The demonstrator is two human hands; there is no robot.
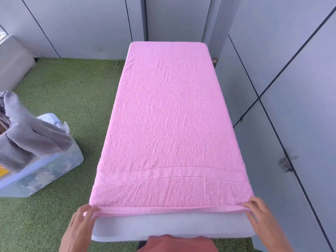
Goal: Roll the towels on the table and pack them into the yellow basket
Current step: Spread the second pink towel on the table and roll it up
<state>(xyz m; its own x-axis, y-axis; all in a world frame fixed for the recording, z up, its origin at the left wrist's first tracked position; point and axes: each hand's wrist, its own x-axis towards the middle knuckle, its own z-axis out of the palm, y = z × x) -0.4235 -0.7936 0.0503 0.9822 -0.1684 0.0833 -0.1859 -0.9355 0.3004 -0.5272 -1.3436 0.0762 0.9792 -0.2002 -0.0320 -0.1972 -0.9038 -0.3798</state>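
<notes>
A pink towel (169,124) lies spread flat over almost the whole white table (171,226), its near hem folded up slightly. My left hand (81,222) pinches the near left corner of the towel. My right hand (258,213) pinches the near right corner. No yellow basket is plainly in view; only a bit of yellow (3,171) shows at the far left edge.
A clear plastic bin (41,171) stands on the green turf (60,91) to the left, with a grey towel (23,135) draped over it. Grey panel walls (291,88) close in on the right and behind the table.
</notes>
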